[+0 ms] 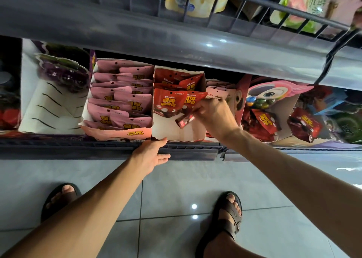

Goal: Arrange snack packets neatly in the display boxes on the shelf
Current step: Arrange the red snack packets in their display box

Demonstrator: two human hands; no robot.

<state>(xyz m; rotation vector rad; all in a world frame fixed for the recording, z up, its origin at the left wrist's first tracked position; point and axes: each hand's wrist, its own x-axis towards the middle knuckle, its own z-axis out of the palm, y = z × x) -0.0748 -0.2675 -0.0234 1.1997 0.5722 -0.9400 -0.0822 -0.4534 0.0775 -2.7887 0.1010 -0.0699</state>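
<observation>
The red packet (185,121) is pinched at its top edge in the right hand (214,116), whose fingers are curled onto it. It hangs tilted over the open front half of the middle box (176,135). The tilt suggests it is being lowered in to stand in front of the red packets (168,103) already upright at the back of that box. Those packets face forward in a loose row, one or two leaning. The white floor ahead of them is bare, so there is room to build the row forward.

The left hand (151,155) lies flat with fingers straight at the shelf (117,150) edge, gripping nothing. Its thumb touches the box's front corner, probably to keep the light cardboard from sliding while the other hand works.

Just to the left, touching the middle box, the pink box (117,135) is packed with pink packets (121,93) in overlapping double rows. Beyond it, a purple box (52,108) shows mostly its white inside. To the right, a narrow box holds pale packets (221,90). Next to that, the bird box (290,108) has more red packets (266,120) lying loose and askew, likely the ones to be sorted next. An upper shelf (195,48) overhangs all of this, with a yellow bag (195,1) behind its wire rail.
</observation>
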